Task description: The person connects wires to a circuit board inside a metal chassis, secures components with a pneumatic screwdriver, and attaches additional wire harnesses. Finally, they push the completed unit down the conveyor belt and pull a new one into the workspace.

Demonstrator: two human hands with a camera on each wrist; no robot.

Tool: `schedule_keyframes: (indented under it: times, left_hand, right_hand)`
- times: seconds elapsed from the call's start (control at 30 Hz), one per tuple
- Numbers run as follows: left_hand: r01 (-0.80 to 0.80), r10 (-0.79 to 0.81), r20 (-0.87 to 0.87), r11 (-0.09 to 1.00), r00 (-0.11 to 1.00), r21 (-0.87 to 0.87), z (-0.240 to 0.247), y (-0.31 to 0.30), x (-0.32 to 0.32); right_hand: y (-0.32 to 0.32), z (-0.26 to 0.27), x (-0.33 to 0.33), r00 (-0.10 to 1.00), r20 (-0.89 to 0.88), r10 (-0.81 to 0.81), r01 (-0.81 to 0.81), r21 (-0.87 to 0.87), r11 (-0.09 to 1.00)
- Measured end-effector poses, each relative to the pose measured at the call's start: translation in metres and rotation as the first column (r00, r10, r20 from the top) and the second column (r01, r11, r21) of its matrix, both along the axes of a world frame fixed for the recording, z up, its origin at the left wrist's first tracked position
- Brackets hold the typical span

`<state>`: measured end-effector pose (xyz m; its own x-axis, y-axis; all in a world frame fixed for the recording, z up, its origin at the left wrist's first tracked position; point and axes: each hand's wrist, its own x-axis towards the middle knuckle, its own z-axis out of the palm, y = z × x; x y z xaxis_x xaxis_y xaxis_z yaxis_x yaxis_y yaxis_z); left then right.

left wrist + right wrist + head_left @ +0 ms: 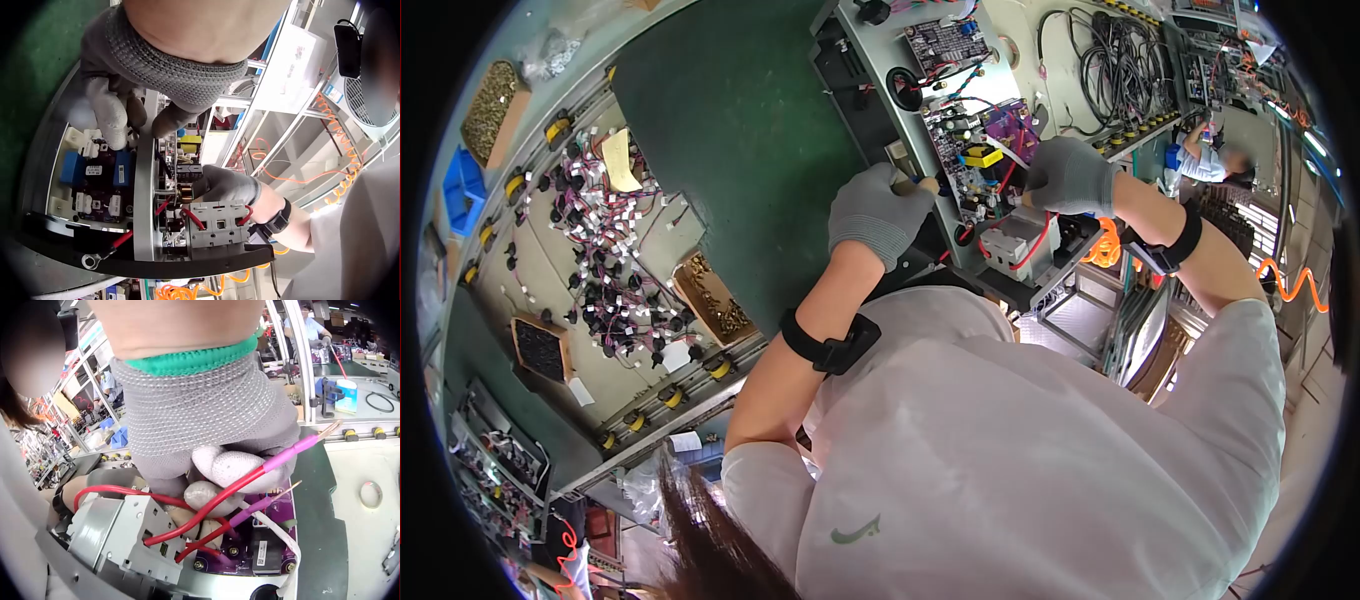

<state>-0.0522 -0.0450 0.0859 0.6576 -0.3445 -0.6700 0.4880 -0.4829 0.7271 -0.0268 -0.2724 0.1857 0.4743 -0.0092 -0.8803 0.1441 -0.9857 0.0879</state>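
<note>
Both hands wear grey knit gloves and work at a metal chassis with circuit boards inside. My left hand straddles a grey metal panel, thumb on one side and curled fingers on the other, above a board with blue components. My right hand is bent down over the purple circuit board, its fingers curled; I cannot tell what they hold. Beside it sits a pale grey circuit breaker with red wires. Two wires with purple sleeves and bare copper ends pass in front of the fingers.
Bundled black cables lie on the bench to the right. To the left is a green mat, then a heap of small wired connectors and a box of brass parts. A tape roll lies on the bench.
</note>
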Motion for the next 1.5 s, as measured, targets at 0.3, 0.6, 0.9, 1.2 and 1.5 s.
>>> schedule_keyframes:
  times: [0.3,0.6,0.9,1.2,1.5]
  left_hand:
    - [-0.077,0.078,0.231,0.997,0.970,-0.013,-0.004,-0.012,-0.009]
    - [-0.052,0.069,0.120,0.989,0.990,-0.142,-0.012,-0.012,-0.007]
    - [-0.060,0.090,0.264,0.991,0.960,-0.117,-0.014,-0.016,-0.010]
    - [-0.096,0.131,0.246,0.984,0.960,-0.150,-0.016,-0.017,-0.013]
    - [-0.020,0.041,0.138,0.988,0.990,-0.150,-0.015,-0.013,-0.008]
  right_hand:
    - [0.001,0.001,-0.003,0.988,0.024,-0.150,0.150,0.024,0.988]
    - [0.000,0.002,-0.007,0.976,0.075,-0.204,0.203,0.031,0.979]
    - [-0.010,-0.006,-0.005,0.991,0.043,-0.128,0.118,0.173,0.978]
    - [-0.005,-0.004,0.008,0.989,-0.144,-0.014,0.039,0.171,0.985]
    - [0.034,0.005,0.006,0.874,-0.108,0.474,-0.486,-0.205,0.849]
